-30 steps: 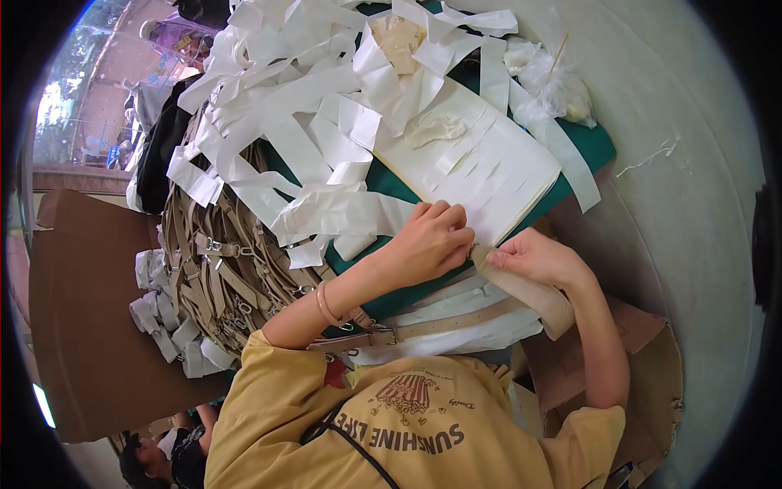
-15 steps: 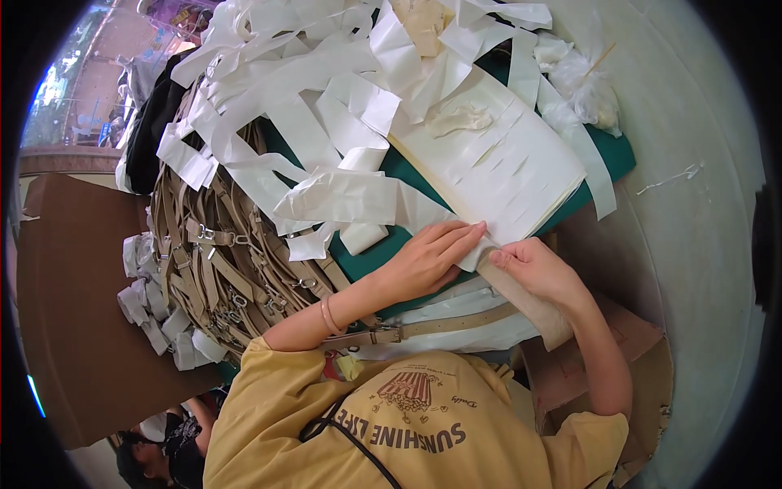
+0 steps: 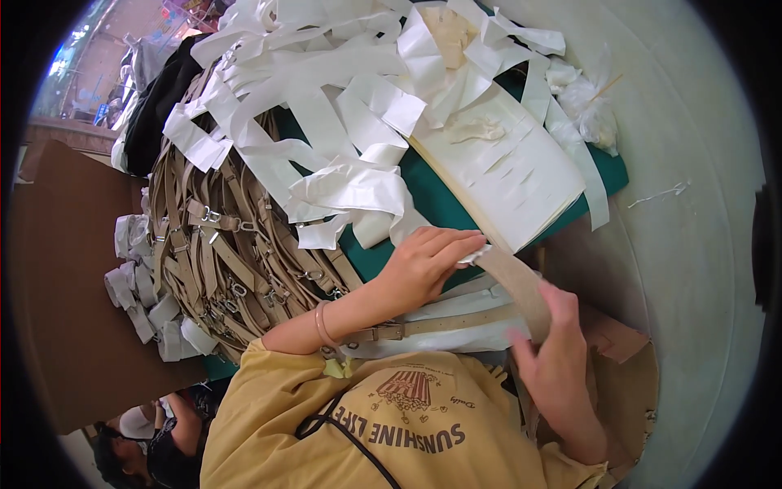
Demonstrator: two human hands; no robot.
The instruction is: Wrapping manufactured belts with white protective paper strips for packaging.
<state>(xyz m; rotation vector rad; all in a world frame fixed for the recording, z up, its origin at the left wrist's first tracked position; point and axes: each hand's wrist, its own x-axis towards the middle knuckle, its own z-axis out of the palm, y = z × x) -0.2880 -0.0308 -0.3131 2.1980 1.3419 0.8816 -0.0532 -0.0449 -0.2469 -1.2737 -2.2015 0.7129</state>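
Note:
My left hand is closed on the upper end of a beige strip, with a bit of white material showing at its fingertips. From there the strip curves down toward my right hand. That hand is slightly blurred, its thumb and fingers apart around the strip's lower part; the strip's far end is hidden behind it. Below my left hand a beige strap with a buckle lies across white plastic sheeting. A stack of white sheets with several slits lies just beyond my hands.
Crumpled white paper strips cover much of the green surface. Many beige straps with metal clasps are heaped at left, beside white rolls and a brown board. A cardboard box stands at lower right. Another person is at lower left.
My right hand has loosened its pinch and moved down along the beige strip, away from my left hand. More of the strip shows between them. My left hand keeps its hold.

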